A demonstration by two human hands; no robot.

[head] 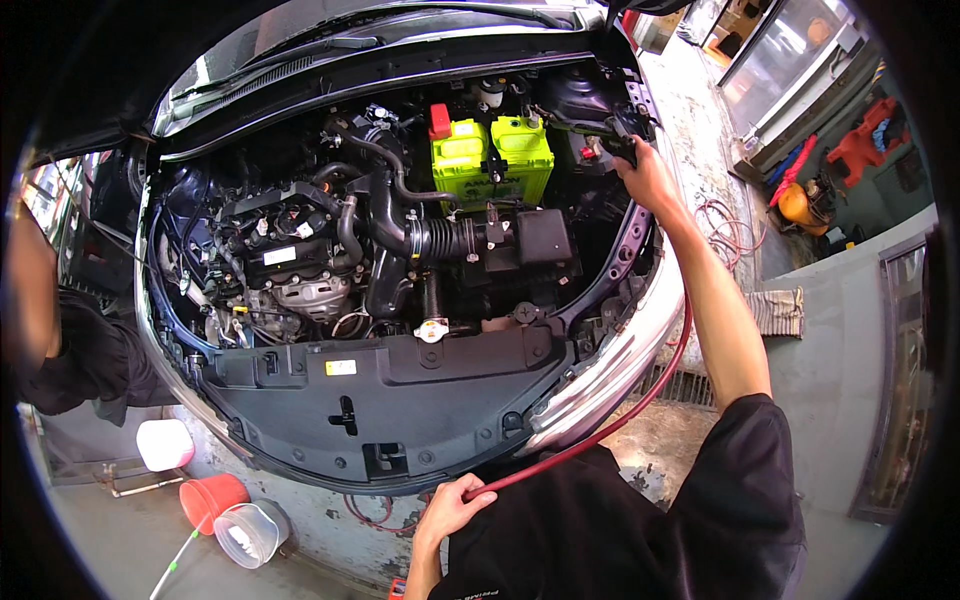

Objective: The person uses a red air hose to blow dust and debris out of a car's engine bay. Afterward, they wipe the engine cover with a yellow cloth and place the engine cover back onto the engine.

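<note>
Before me is the open engine bay of a car. My right hand [652, 178] grips the handle of a dark spray gun [619, 129] over the bay's right rear corner. The gun's barrel points left, towards a lime-green car battery [491, 180] with a red terminal cover [439, 121]. Down by the front bumper, my left hand [450, 504] is closed around a red hose [611, 429]. That hose curves up past my right forearm; its join with the gun is hidden. An air filter box [543, 235] sits in front of the battery, and the engine [292, 244] lies to the left.
A co-worker's arm [34, 289] and dark clothing show at the left fender. Red and clear buckets [213, 496] stand on the floor at lower left. A coiled hose [724, 236], a floor grate [686, 384] and a striped cloth [776, 312] lie to the right.
</note>
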